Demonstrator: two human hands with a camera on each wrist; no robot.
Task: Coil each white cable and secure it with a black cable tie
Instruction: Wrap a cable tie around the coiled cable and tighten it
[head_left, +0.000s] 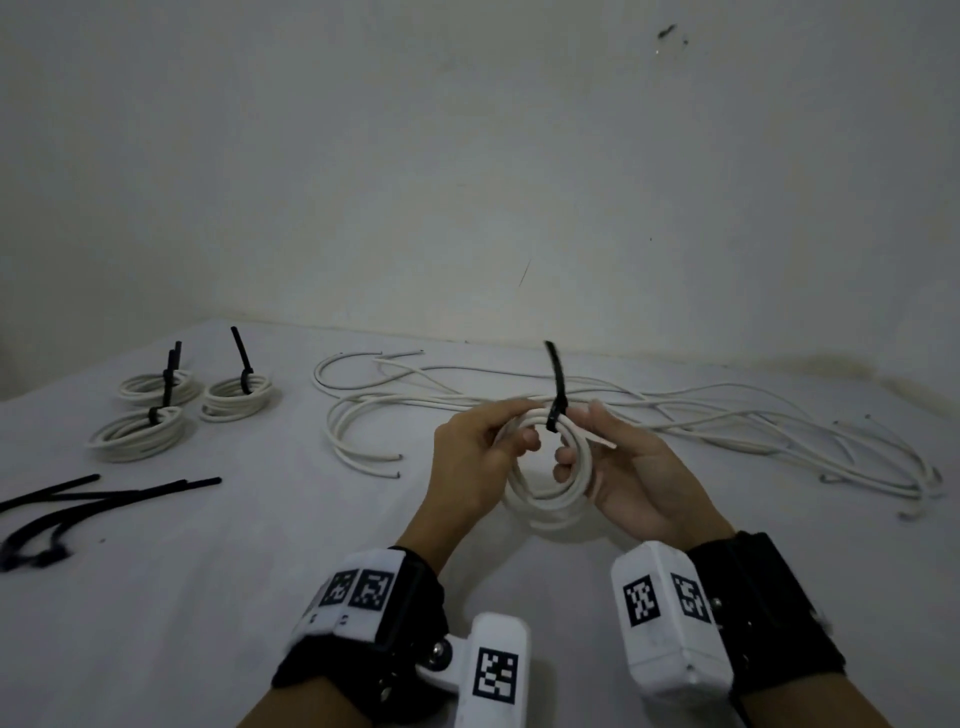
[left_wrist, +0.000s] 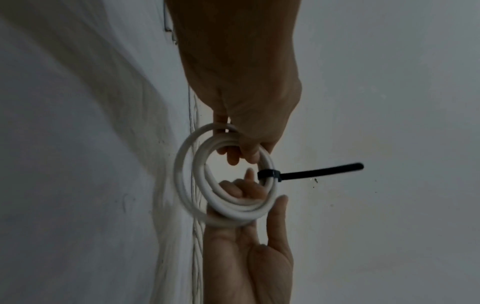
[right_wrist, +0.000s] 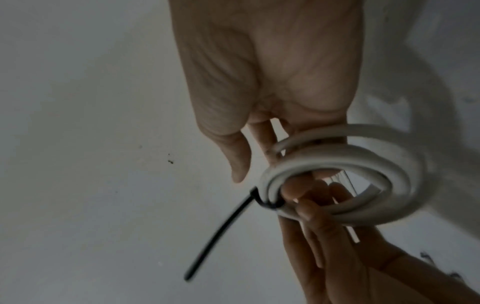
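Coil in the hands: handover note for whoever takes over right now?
Left hand: grips the coil on its left side.
Right hand: holds its right side, fingers through the loop.
Black tie is cinched round the coil's top, tail sticking up.
Done: three tied coils far left.
Left: set this one down, then coil the loose cables; spare ties lie near left.

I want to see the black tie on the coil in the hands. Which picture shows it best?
The left wrist view: the tie wraps the coil and its tail sticks out sharp against the wall. The head view shows the tie small, between the left hand and the right hand. The right wrist view shows it blurred.
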